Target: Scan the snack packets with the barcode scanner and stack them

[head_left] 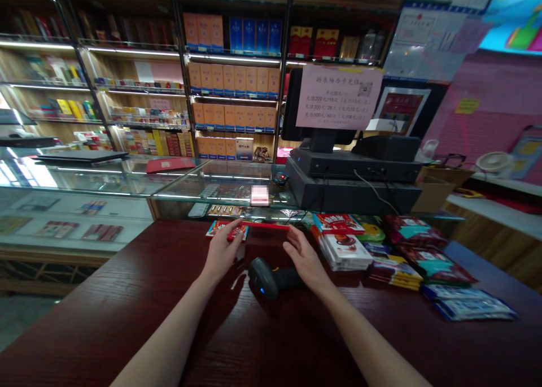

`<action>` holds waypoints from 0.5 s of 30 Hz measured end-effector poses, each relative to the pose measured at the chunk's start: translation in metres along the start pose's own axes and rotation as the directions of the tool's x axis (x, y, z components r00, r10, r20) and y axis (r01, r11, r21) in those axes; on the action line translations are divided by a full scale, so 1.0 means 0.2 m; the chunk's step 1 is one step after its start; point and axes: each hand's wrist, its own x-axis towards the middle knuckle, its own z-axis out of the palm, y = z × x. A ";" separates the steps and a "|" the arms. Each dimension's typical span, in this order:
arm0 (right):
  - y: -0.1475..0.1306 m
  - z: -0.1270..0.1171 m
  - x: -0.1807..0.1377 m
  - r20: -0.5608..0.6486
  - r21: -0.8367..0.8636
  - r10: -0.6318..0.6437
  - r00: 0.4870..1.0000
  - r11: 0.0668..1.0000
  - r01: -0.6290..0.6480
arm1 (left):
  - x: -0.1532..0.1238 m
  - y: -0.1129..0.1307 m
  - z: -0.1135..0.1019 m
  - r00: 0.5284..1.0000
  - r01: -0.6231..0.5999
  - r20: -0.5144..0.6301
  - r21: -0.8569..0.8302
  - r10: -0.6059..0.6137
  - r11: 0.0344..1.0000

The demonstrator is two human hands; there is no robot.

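Observation:
A thin, flat red packet (266,225) is held level between my two hands, seen almost edge-on. My left hand (223,249) has its fingertips on the left end. At the right end are the fingertips of my right hand (305,256). What kind of packet it is cannot be made out. Behind my left hand lies a red and blue snack packet (215,229) on the counter, partly covered by the fingers. A dark barcode scanner (265,279) with a blue light rests below and between the hands, its handle running under my right hand.
On the dark wooden counter (127,308), boxes of snacks (345,251), brown bags (436,262) and blue packets (468,302) lie at the right. Behind stand a glass display case (203,183) and a cash register (351,175) with a paper sign. Stocked shelves line the back wall.

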 end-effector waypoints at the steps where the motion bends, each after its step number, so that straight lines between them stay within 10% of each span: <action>1: -0.01 0.01 0.01 0.014 -0.008 -0.005 1.000 1.000 0.005 | 0.01 0.01 -0.01 1.000 0.028 -0.012 -0.005 -0.028 1.000; 15: -0.03 0.21 0.19 0.271 0.082 0.140 0.952 0.982 -0.168 | 0.07 -0.12 -0.24 0.968 0.246 -0.070 0.049 -0.242 0.968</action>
